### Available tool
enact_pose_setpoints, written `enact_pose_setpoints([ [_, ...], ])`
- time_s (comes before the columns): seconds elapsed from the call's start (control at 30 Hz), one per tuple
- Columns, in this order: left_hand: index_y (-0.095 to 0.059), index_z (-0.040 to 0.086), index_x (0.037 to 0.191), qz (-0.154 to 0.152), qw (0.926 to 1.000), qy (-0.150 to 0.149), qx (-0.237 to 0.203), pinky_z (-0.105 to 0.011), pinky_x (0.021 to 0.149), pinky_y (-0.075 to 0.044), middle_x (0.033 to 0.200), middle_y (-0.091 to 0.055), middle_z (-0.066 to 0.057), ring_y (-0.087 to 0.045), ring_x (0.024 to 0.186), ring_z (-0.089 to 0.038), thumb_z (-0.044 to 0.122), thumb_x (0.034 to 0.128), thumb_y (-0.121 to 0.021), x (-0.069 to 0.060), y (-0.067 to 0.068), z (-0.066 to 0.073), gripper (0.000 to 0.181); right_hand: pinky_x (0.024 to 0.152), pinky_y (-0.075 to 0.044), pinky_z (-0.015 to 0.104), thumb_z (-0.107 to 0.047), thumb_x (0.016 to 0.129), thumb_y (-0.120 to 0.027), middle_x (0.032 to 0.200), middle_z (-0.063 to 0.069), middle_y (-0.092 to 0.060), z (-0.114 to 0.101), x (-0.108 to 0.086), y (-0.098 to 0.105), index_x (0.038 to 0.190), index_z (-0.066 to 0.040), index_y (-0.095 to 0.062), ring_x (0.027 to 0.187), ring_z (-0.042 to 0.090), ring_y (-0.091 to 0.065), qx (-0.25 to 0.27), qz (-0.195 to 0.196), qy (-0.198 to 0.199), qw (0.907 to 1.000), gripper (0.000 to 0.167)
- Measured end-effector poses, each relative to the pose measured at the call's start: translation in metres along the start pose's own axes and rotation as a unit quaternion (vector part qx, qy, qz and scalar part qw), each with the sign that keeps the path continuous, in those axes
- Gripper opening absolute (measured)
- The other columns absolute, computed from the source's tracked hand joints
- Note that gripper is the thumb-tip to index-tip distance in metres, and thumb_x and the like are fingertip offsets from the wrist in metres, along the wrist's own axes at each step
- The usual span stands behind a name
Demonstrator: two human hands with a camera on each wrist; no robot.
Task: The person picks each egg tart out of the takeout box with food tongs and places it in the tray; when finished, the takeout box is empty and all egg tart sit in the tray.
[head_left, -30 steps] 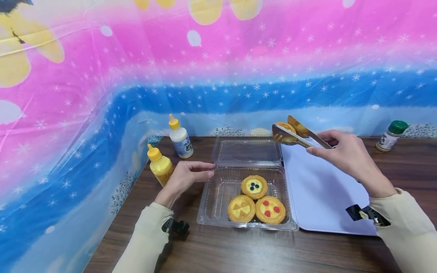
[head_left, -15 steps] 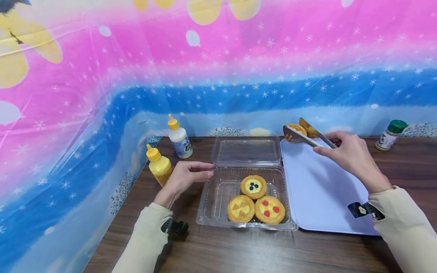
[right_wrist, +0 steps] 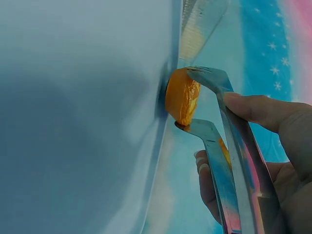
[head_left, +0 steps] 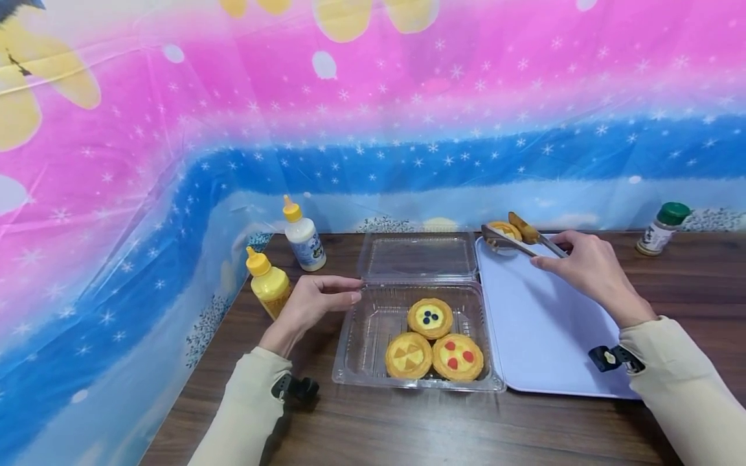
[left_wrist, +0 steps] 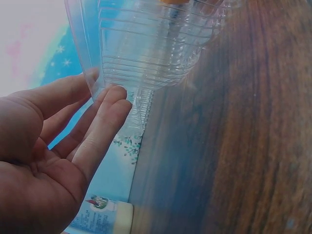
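Observation:
In the head view my right hand (head_left: 597, 270) grips metal tongs (right_wrist: 234, 146) at the far left corner of the pale lilac tray (head_left: 559, 343). Between the tong tips sits a small tart (right_wrist: 181, 97), its sides touched by both tips. Whether it rests on the tray, I cannot tell. My left hand (head_left: 313, 303) pinches the left rim of an open clear plastic clamshell box (left_wrist: 146, 58), thumb on one side and fingers on the other. Inside lie a blueberry-topped tart (head_left: 430, 318), a tart with tan wedges (head_left: 409, 356) and a red-topped tart (head_left: 458, 357).
Left of the box stand a yellow squeeze bottle (head_left: 270, 285) and a white bottle (head_left: 305, 244) with a yellow cap. A green-capped shaker jar (head_left: 662, 230) is at the back right. The patterned cloth (head_left: 373, 149) hangs behind the wooden table (head_left: 379, 427).
My right hand has gone right and then down with the tongs and tart, lowering them toward the tray's far left corner. The left hand stays at the box rim.

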State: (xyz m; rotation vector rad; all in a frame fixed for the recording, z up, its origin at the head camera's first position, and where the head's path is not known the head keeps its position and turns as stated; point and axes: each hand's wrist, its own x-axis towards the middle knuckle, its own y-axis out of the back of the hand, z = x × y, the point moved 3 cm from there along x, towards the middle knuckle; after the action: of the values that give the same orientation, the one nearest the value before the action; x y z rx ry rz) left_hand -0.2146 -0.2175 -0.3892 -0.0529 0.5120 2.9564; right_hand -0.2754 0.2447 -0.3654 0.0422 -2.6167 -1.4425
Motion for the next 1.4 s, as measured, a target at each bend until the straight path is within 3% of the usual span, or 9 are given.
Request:
enact_pose_setpoints([
  [0.47,-0.078,0.004,0.125,0.003,1.0,-0.003,-0.001,-0.04,0.096,-0.061,0.128,-0.074,-0.014,-0.076,0.106,-0.027,0.012,0.0961,-0.081,-0.002,0.002,0.002,0.03,0.063,-0.044,0.039,-0.039,0.095,-0.081,0.116,0.035,-0.065,-0.004,0.001,0.001,0.141,0.014,-0.056,0.086,0.037,-0.058,-0.014,-0.005,0.011,0.9998,0.074],
  [0.73,-0.079,0.005,0.125,0.005,1.0,0.0,0.002,-0.041,0.096,-0.061,0.127,-0.074,-0.013,-0.076,0.107,-0.027,0.012,0.096,-0.082,-0.003,0.002,0.001,0.03,0.071,-0.05,0.05,-0.039,0.095,-0.081,0.127,0.041,-0.06,-0.007,0.001,0.002,0.143,0.015,-0.053,0.096,0.043,-0.06,-0.024,-0.017,0.002,0.9996,0.078],
  [0.97,-0.079,0.005,0.124,0.005,1.0,-0.002,0.0,-0.041,0.095,-0.062,0.126,-0.074,-0.013,-0.076,0.106,-0.026,0.011,0.0957,-0.082,-0.002,0.003,0.001,0.029,0.067,-0.048,0.046,-0.045,0.094,-0.08,0.124,0.038,-0.06,-0.012,-0.001,0.008,0.144,0.014,-0.051,0.093,0.042,-0.057,-0.023,-0.022,-0.014,0.9994,0.082],
  [1.17,-0.078,0.003,0.125,0.002,1.0,-0.003,-0.007,-0.039,0.093,-0.062,0.127,-0.074,-0.014,-0.076,0.105,-0.026,0.009,0.0959,-0.081,-0.002,0.002,0.001,0.03,0.072,-0.053,0.054,-0.045,0.095,-0.079,0.128,0.04,-0.058,-0.016,-0.006,0.015,0.144,0.014,-0.052,0.103,0.049,-0.06,-0.014,-0.014,-0.012,0.9997,0.081],
  [1.4,-0.078,0.002,0.125,-0.001,1.0,-0.003,-0.009,-0.04,0.094,-0.062,0.128,-0.073,-0.015,-0.076,0.106,-0.027,0.008,0.0964,-0.08,-0.001,-0.001,0.003,0.029,0.065,-0.047,0.042,-0.046,0.093,-0.083,0.119,0.032,-0.065,-0.026,-0.014,0.023,0.139,0.006,-0.061,0.094,0.039,-0.059,0.001,0.012,0.025,0.9996,0.073],
])
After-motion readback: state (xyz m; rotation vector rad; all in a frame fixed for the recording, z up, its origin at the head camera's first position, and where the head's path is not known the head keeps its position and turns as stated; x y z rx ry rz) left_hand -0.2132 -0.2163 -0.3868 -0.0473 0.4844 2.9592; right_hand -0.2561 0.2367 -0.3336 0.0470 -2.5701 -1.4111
